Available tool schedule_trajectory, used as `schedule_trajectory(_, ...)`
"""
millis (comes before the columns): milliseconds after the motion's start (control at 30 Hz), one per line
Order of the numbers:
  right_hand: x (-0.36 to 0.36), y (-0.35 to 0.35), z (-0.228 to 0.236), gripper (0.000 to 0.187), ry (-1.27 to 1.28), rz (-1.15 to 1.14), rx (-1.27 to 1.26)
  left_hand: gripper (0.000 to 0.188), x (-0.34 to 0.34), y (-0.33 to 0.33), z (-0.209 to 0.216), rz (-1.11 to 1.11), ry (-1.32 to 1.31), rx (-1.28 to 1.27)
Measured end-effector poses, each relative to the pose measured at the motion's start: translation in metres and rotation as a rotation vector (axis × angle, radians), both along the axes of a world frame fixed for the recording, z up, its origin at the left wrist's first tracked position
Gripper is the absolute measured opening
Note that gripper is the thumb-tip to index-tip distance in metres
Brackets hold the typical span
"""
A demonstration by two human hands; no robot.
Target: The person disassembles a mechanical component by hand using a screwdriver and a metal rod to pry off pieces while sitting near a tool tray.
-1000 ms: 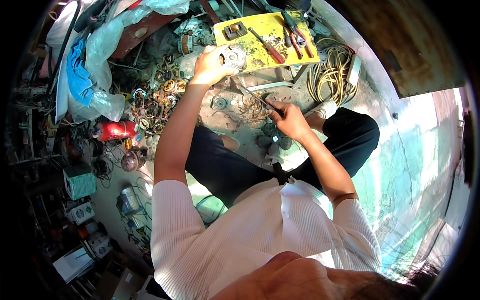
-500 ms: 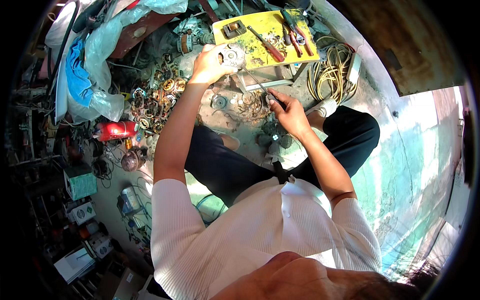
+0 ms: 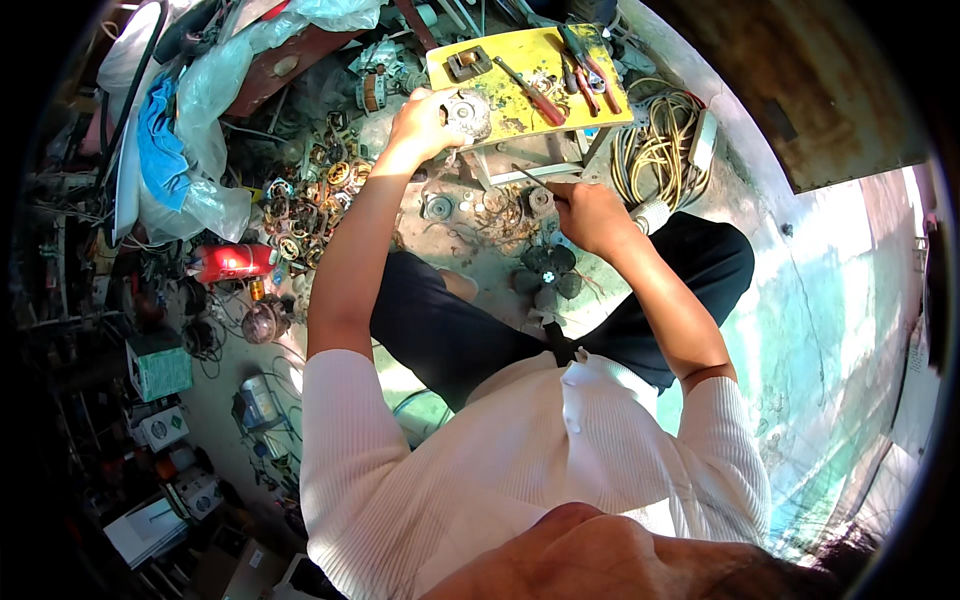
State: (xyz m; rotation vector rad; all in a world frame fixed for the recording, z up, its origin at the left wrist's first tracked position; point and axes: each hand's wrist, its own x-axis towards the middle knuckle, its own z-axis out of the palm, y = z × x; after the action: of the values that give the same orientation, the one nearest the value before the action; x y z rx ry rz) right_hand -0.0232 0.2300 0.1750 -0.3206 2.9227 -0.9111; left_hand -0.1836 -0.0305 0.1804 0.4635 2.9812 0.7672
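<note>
Left hand [image 3: 420, 122] held round metal part [image 3: 468, 115] at near left corner of yellow table [image 3: 532, 52]. Right hand [image 3: 594, 217] closed around thin tool [image 3: 534, 179], tip apart from metal part. Red-handled screwdriver [image 3: 545, 106] and pliers [image 3: 607, 92] lay on table.

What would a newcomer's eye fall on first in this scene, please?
Probably the bright yellow tabletop at the top centre, where the left hand holds a round metal part at its lower-left corner. After that, perhaps the red cylinder at the left, the blue cloth above it, and the coiled cable by the tabletop's lower-right corner.
</note>
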Motion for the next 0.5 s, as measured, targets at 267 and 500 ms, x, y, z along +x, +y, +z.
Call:
schedule_trajectory(267, 0.008, -0.015, -0.001, 0.039, -0.071, -0.120, -0.241, 0.087, 0.005, -0.006, -0.005, 0.000, -0.012, 0.007)
schedule_trajectory(500, 0.009, -0.016, -0.012, 0.039, -0.055, -0.164, -0.322, 0.085, 0.005, -0.004, -0.003, -0.009, -0.004, 0.004)
